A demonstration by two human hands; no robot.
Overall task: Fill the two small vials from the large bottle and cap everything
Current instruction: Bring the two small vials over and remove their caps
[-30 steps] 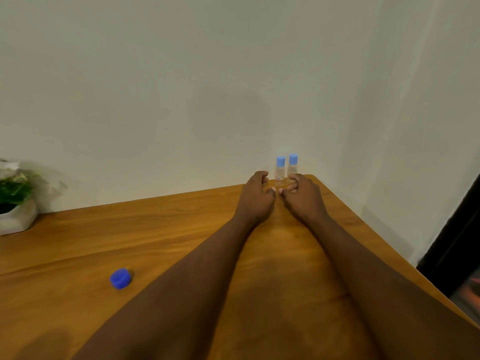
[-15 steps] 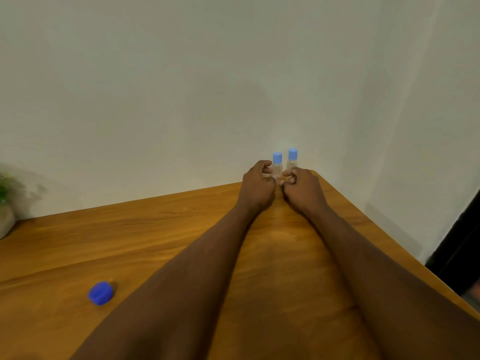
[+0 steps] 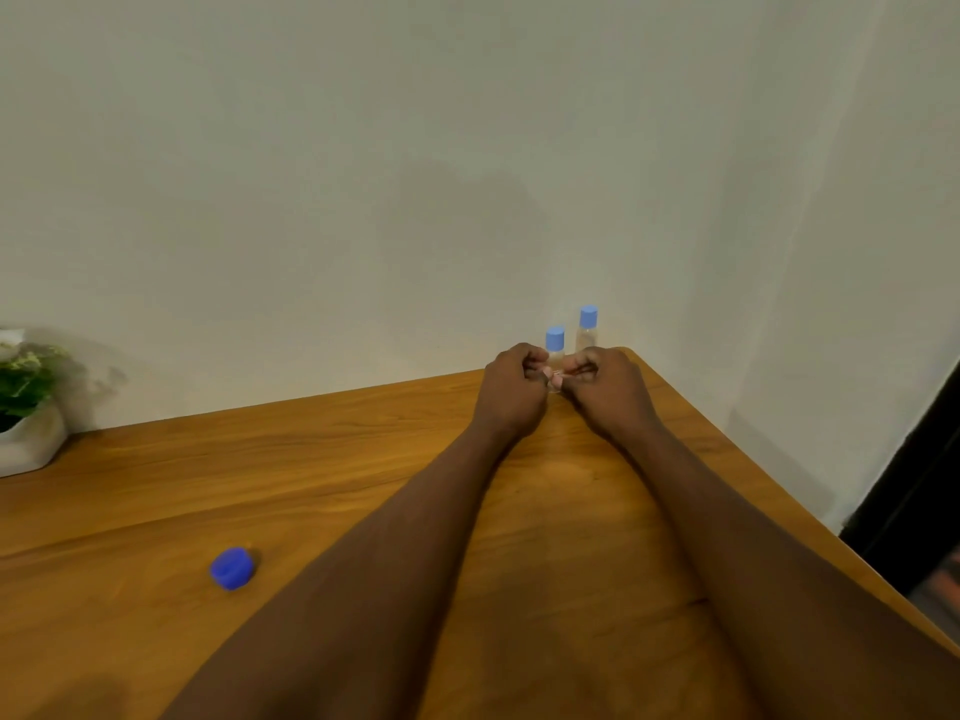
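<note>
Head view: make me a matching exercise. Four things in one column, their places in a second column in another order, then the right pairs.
Things
1. loose blue cap
2. plant pot
3. vials
4. hands

Places
A. far right corner of the table, by the wall
B. far left edge of the picture
C. lying alone on the near left of the table
D. together just in front of the vials, fingers curled

Pairs: 1-C, 2-B, 3-A, 4-D
</note>
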